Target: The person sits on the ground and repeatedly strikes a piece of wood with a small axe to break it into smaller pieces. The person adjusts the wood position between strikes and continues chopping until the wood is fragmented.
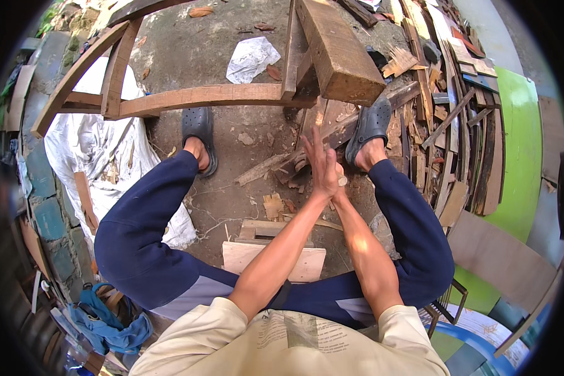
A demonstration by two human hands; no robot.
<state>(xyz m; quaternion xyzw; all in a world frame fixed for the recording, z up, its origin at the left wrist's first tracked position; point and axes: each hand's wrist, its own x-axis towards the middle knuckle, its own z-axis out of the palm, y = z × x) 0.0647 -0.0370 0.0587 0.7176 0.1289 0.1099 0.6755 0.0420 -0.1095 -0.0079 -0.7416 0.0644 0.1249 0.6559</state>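
In front of my lap, over the ground between my feet, my two hands meet. My left hand [320,167] lies flat with its fingers stretched away from me, its palm against the other hand. Mostly hidden behind it, my right hand [338,183] appears closed around something. A small pale round end [342,180] shows beside that hand; I cannot make out what it belongs to. Just beyond the fingers stands a wooden frame [200,95] with a thick squared beam [348,59]; neither hand touches it.
Scrap wood [442,119] is heaped at the right, beside a green panel [517,144]. White sacking [100,163] lies at the left. A plywood board [276,258] is near my lap, and a loose wood strip [266,168] lies between my clogs. A blue bag [109,319] sits lower left.
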